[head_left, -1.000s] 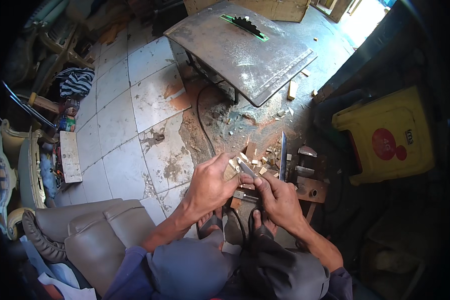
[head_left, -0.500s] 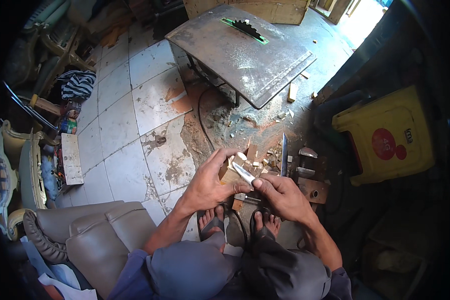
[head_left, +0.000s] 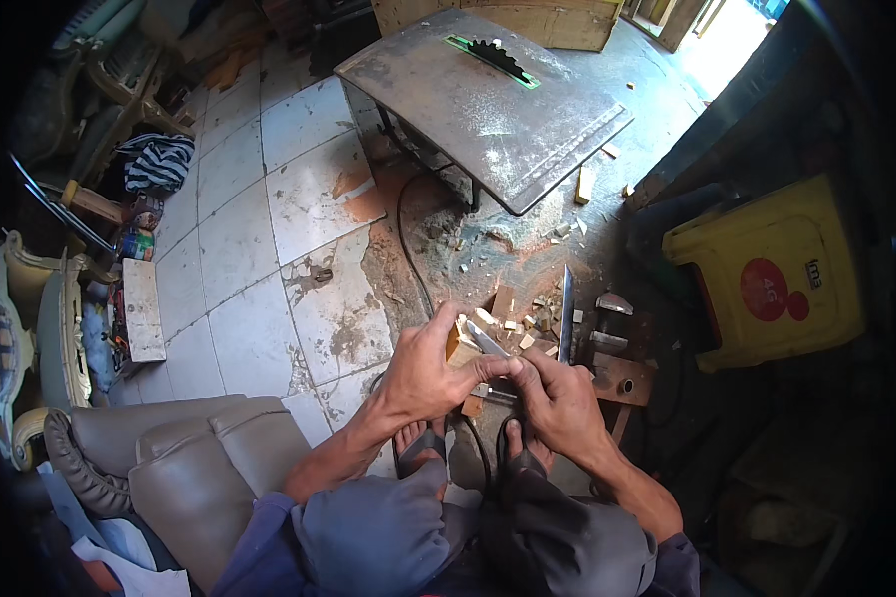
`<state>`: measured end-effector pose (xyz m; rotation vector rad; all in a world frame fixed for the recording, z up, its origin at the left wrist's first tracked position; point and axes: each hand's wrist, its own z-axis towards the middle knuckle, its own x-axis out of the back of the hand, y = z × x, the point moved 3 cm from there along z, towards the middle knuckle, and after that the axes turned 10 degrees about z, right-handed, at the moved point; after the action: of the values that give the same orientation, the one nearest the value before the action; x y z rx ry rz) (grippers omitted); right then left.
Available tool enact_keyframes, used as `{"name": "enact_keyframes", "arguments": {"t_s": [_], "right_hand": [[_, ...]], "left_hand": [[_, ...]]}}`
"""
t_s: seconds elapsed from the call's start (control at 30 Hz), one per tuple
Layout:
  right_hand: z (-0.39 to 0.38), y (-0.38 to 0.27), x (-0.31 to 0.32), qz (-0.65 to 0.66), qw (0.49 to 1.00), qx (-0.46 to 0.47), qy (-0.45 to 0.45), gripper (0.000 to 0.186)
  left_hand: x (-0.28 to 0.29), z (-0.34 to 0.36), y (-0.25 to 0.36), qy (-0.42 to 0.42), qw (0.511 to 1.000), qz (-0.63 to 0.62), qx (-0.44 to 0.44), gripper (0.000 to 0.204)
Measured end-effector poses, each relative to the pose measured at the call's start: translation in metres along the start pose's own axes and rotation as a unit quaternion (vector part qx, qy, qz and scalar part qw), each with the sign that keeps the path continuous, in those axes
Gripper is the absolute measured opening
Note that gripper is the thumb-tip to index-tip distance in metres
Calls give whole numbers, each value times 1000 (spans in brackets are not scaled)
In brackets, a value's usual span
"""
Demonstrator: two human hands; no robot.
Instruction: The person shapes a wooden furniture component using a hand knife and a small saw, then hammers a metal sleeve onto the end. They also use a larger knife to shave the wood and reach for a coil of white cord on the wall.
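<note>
1. Wood piece (head_left: 454,341), small and partly hidden, sits within the left hand (head_left: 423,373), whose fingers and thumb curve narrowly about it, out in front of the knees (head_left: 368,527).

2. Right hand (head_left: 562,398), closed around a knife (head_left: 488,341), holds the metal blade at the wood; the grip covers the handle, and whether the edge is biting cannot be told from this angle.

3. Half a second earlier, the blade flashed a bright flat side and the left thumb lay lower, just short of the right. Now the thumbs meet near the base of the blade, which shows greyer to the camera. That contact suggests a braced, controlled stroke, with the whittling apparently in progress rather than finished.

4. Just beyond the hands, wood scraps (head_left: 538,323) lie scattered beside a long, narrow metal blade (head_left: 565,313).

5. Farther out, a dusty saw bench (head_left: 508,139) carries a toothed disc (head_left: 495,57) rising through its top, while a yellow plastic seat (head_left: 826,249) stands at right and brown padded upholstery (head_left: 209,478) at left.
</note>
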<state>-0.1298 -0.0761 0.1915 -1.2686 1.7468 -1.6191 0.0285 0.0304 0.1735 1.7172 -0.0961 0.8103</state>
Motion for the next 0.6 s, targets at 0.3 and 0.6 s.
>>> {"name": "enact_keyframes", "arguments": {"t_s": [0.3,0.6], "right_hand": [[-4,5,-12,48,995,25,85,32],[7,-2,6,27,995,-6,-99,37]], "left_hand": [[-3,-4,1,64,998,-8,17,63],[9,-8,-3,-61,992,-107,-12,69]]}}
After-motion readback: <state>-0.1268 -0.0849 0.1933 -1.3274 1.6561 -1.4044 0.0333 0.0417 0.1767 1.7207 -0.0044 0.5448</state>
